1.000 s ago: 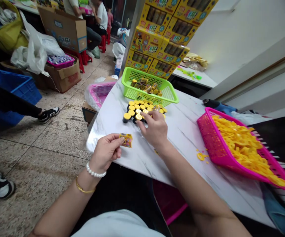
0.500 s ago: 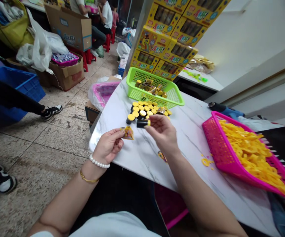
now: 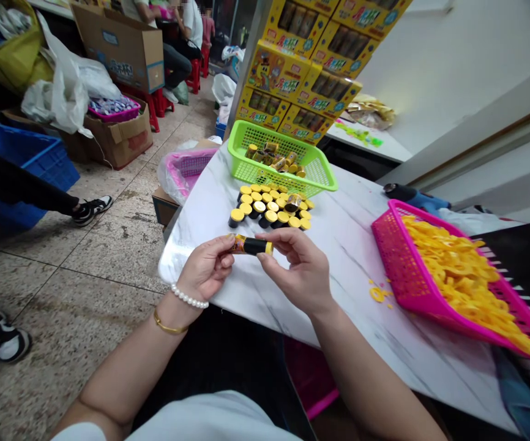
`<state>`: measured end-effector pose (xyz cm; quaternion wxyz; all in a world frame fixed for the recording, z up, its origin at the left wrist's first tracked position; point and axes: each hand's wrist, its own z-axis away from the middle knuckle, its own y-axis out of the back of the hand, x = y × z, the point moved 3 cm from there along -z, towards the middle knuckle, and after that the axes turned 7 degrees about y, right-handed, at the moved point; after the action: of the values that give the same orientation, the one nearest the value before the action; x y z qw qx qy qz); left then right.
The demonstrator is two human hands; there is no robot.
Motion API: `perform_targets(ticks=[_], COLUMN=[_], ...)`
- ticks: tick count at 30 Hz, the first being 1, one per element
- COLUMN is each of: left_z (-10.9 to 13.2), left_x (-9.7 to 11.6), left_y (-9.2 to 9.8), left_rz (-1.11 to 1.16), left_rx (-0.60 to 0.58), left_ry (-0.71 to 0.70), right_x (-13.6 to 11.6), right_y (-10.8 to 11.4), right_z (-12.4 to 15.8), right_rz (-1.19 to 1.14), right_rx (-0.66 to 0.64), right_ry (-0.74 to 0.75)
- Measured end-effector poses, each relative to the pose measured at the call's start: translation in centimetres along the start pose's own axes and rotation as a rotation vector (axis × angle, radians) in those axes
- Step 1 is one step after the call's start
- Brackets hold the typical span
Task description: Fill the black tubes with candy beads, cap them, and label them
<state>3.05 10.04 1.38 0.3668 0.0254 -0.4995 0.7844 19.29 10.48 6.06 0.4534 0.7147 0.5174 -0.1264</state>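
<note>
My left hand [image 3: 210, 264] pinches a small yellow printed sleeve [image 3: 238, 243] above the front part of the white marbled table [image 3: 338, 263]. A black tube with a yellow cap [image 3: 256, 246] is gripped by the fingers of my right hand [image 3: 298, 263]; its black end meets the sleeve, and how far it goes in cannot be made out. Just beyond my hands stand several black tubes with yellow caps [image 3: 270, 217], upright and close together. One tube with a printed wrapper [image 3: 293, 203] lies on top of them.
Behind the tubes, a green basket [image 3: 327, 177] holds wrapped tubes. A pink basket [image 3: 398, 269] of yellow plastic pieces stands at the right, near a blue tool [image 3: 414, 197]. Yellow boxes [image 3: 276, 70] are stacked at the back. A person's leg [image 3: 21, 177] is at the left.
The black tube has moved left and toward me, and its end now meets the sleeve. The loose wrapper seen on the table by my right wrist is no longer visible.
</note>
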Motion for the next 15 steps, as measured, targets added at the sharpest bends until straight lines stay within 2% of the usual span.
perform_targets(ticks=[5, 8, 11, 15], left_z=[-0.2, -0.2, -0.1, 0.1], left_x=[-0.3, -0.5, -0.6, -0.5], left_y=[0.2, 0.3, 0.5, 0.8], left_rz=[0.0, 0.012, -0.001, -0.004], left_rx=[-0.02, -0.047, -0.067, -0.014], left_ry=[-0.021, -0.016, -0.011, -0.013], right_x=[-2.3, -2.5, -1.6, 0.1], right_y=[0.7, 0.5, 0.3, 0.7], right_z=[-0.1, 0.1, 0.3, 0.1], right_rz=[0.248, 0.239, 0.143, -0.185], right_rx=[-0.031, -0.019, -0.015, -0.016], right_ry=[0.201, 0.206, 0.119, -0.195])
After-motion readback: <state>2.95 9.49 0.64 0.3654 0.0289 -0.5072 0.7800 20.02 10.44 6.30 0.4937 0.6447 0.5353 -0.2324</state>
